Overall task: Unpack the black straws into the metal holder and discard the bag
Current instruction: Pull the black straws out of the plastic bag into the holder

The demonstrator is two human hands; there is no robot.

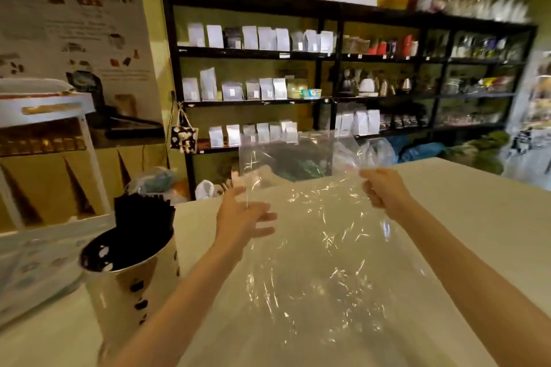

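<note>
Shop shelving behind, pale counter in front. Black straws already stand in the metal holder at the counter's left edge. Bag looks empty: clear, crinkled film, glare streaks, held up over the counter between both hands. Right hand is closed, pinching its top edge; left hand has fingers spread loosely against the left side. Risk: one-point grip on slick film, it could slip out. Left forearm passes just beside the holder; a careless swing could tip it.
</note>
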